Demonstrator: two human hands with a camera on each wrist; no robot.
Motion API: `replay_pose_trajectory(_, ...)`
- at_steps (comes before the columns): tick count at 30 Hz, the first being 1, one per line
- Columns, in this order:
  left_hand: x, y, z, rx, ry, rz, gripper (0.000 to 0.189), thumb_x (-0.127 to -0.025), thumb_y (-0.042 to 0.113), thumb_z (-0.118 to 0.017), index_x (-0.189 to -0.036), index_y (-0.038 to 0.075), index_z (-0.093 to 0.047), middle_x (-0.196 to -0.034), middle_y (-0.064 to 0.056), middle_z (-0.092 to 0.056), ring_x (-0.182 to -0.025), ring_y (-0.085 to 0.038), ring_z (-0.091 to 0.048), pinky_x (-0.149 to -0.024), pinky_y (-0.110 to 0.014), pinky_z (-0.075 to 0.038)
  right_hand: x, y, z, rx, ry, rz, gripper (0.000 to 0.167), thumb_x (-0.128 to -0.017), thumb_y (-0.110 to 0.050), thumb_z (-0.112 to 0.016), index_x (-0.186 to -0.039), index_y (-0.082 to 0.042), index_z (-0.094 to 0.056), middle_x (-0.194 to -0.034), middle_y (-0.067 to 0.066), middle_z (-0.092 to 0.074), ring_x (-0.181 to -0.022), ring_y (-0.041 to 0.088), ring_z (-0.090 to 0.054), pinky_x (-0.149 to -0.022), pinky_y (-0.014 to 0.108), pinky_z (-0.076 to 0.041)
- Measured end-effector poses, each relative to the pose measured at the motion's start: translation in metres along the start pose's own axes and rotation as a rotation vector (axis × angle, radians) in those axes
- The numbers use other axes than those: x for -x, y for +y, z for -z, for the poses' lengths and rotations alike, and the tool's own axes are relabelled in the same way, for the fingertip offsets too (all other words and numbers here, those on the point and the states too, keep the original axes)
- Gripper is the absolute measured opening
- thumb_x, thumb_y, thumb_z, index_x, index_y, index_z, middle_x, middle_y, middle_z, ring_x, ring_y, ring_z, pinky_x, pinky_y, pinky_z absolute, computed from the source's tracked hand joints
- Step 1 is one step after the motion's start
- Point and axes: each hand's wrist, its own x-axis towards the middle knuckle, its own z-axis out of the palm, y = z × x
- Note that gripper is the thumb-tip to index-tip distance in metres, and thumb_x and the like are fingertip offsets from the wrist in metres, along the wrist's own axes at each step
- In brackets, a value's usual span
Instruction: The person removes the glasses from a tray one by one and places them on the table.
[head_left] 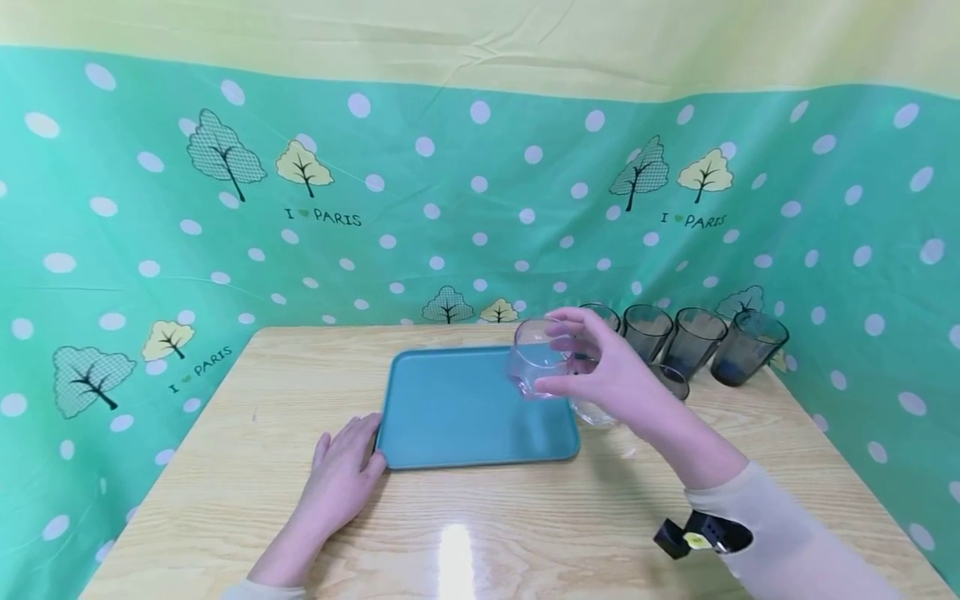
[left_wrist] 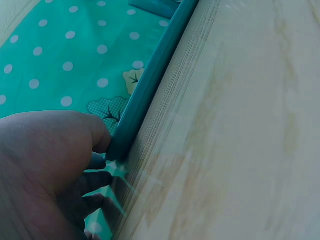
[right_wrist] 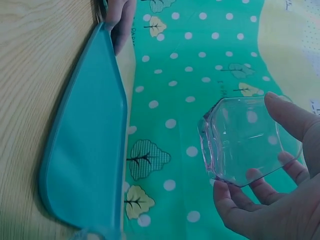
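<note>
My right hand (head_left: 592,367) holds a clear, faceted drinking glass (head_left: 536,358), thumb on one side and fingers on the other. The glass is raised above the right end of a blue rectangular tray (head_left: 457,417). In the right wrist view the same glass (right_wrist: 240,140) is seen between the thumb and spread fingers, with nothing visible inside. At the tray's near left corner lies my left hand (head_left: 345,471), its thumb and fingers touching the edge. The left wrist view shows the thumb against the tray's rim (left_wrist: 145,90) and the other fingers loosely extended beside it.
Dark tinted tumblers (head_left: 750,350) stand in a row at the table's back right. Another clear glass (head_left: 596,414) is partly hidden by my right hand, and a smaller dark glass (head_left: 672,382) sits behind my forearm. A green dotted curtain (head_left: 480,208) encloses the wooden table (head_left: 300,375).
</note>
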Motion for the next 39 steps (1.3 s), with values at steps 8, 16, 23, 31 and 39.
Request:
replay_pose_trajectory(8, -0.002, 0.000, 0.000, -0.001, 0.001, -0.009, 0.059, -0.108, 0.011, -0.059, -0.163, -0.004, -0.047, -0.165, -0.026, -0.050, -0.158, -0.052, -0.035, -0.126, -0.079, -0.006, 0.012, 0.001, 0.029, 0.073, 0.042, -0.004, 0.083, -0.090, -0.028, -0.096, -0.158, -0.025, -0.050, -0.152, 0.003, -0.059, -0.142, 0.025, -0.058, -0.110, 0.031, -0.052)
replay_pose_trajectory(16, -0.001, 0.002, 0.001, 0.004, -0.001, -0.012, 0.058, -0.108, 0.011, -0.059, -0.163, -0.005, -0.046, -0.166, -0.026, -0.049, -0.159, -0.052, -0.034, -0.126, -0.079, -0.006, 0.023, -0.003, 0.054, 0.069, 0.060, -0.032, 0.086, -0.092, -0.028, -0.095, -0.162, -0.023, -0.045, -0.155, 0.002, -0.058, -0.145, 0.026, -0.055, -0.107, 0.020, -0.051)
replay_pose_trajectory(23, -0.002, 0.002, 0.002, 0.000, -0.005, -0.011, 0.058, -0.108, 0.011, -0.059, -0.163, -0.005, -0.046, -0.166, -0.026, -0.048, -0.159, -0.052, -0.034, -0.126, -0.079, -0.006, 0.034, -0.001, 0.077, 0.106, 0.089, -0.057, 0.086, -0.096, -0.025, -0.091, -0.165, -0.024, -0.041, -0.158, 0.006, -0.055, -0.139, 0.028, -0.058, -0.100, 0.022, -0.055)
replay_pose_trajectory(31, -0.003, 0.001, 0.001, 0.003, -0.016, -0.007, 0.059, -0.109, 0.011, -0.059, -0.164, -0.004, -0.045, -0.167, -0.026, -0.047, -0.159, -0.053, -0.033, -0.126, -0.079, -0.005, 0.049, 0.005, 0.103, 0.204, 0.130, -0.086, 0.082, -0.100, -0.032, -0.087, -0.166, -0.026, -0.039, -0.159, 0.006, -0.056, -0.137, 0.021, -0.057, -0.093, 0.022, -0.056)
replay_pose_trajectory(39, -0.001, 0.001, 0.002, 0.024, -0.018, -0.005, 0.059, -0.109, 0.011, -0.059, -0.164, -0.003, -0.045, -0.167, -0.026, -0.047, -0.159, -0.053, -0.033, -0.126, -0.079, -0.004, 0.058, 0.016, 0.133, 0.210, 0.157, -0.082, 0.078, -0.104, -0.024, -0.083, -0.167, -0.027, -0.037, -0.158, 0.008, -0.054, -0.130, 0.007, -0.060, -0.092, 0.019, -0.056)
